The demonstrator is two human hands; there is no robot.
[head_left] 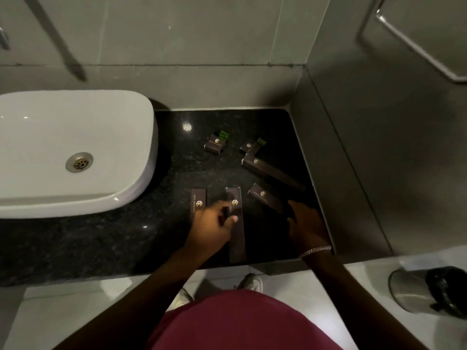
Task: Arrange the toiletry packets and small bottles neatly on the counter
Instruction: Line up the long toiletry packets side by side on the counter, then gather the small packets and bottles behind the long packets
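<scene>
Several dark brown toiletry packets with gold logos lie on the black granite counter point(126, 238). My left hand point(211, 226) pinches the long middle packet point(238, 245), thumb on top and index finger at its left edge. A shorter packet point(198, 202) lies just left of it. My right hand point(304, 224) rests with its fingers spread at the near end of a slanted packet point(264, 197), holding nothing. Farther back lie a long diagonal packet point(273, 173), a small box point(214, 145) with a green-capped bottle point(224, 134) behind it, and another small box point(247, 147) beside a green-tipped item point(260, 142).
A white basin point(63, 198) with a brass drain point(79, 162) takes up the counter's left side. Grey tiled walls close the back and right side. The counter's front edge runs just below my wrists. A glass bin point(409, 289) with a dark liner stands on the floor at the lower right.
</scene>
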